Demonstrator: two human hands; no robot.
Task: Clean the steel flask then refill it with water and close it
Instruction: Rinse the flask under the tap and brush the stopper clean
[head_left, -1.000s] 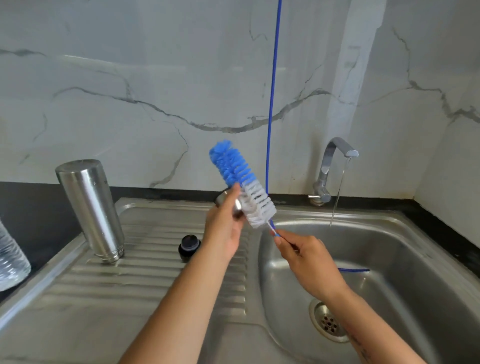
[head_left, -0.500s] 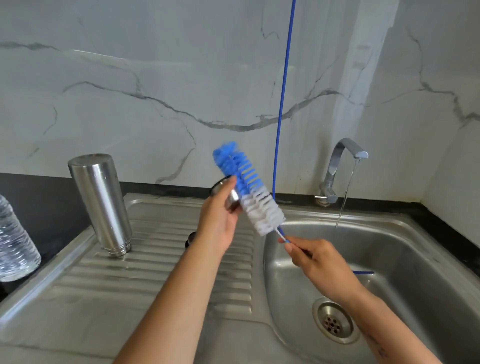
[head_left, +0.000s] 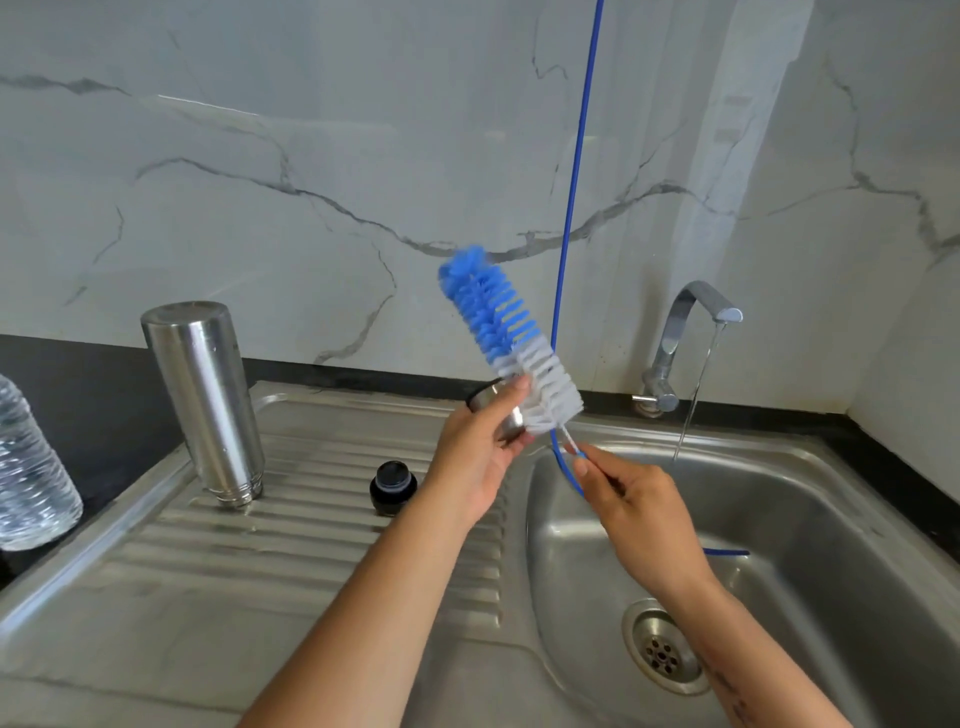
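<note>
The steel flask (head_left: 203, 395) stands upside down on the ribbed draining board (head_left: 291, 551), left of my hands. Its black inner stopper (head_left: 393, 487) sits on the board near my left wrist. My left hand (head_left: 475, 454) grips a small steel cap (head_left: 501, 410), mostly hidden by my fingers. My right hand (head_left: 631, 499) pinches the thin wire handle of a bottle brush (head_left: 511, 340) with blue and white bristles. The brush points up and left, its white end touching the cap.
A chrome tap (head_left: 685, 338) at the back right runs a thin stream into the steel sink basin (head_left: 779, 545), which has a drain (head_left: 662, 649). A blue tube (head_left: 576, 208) hangs down the marble wall. A clear plastic bottle (head_left: 28, 478) stands at the far left.
Both hands have stayed together over the sink's left rim. The brush has slid a little against the cap, with more of it showing above my left hand. The view has shifted slightly.
</note>
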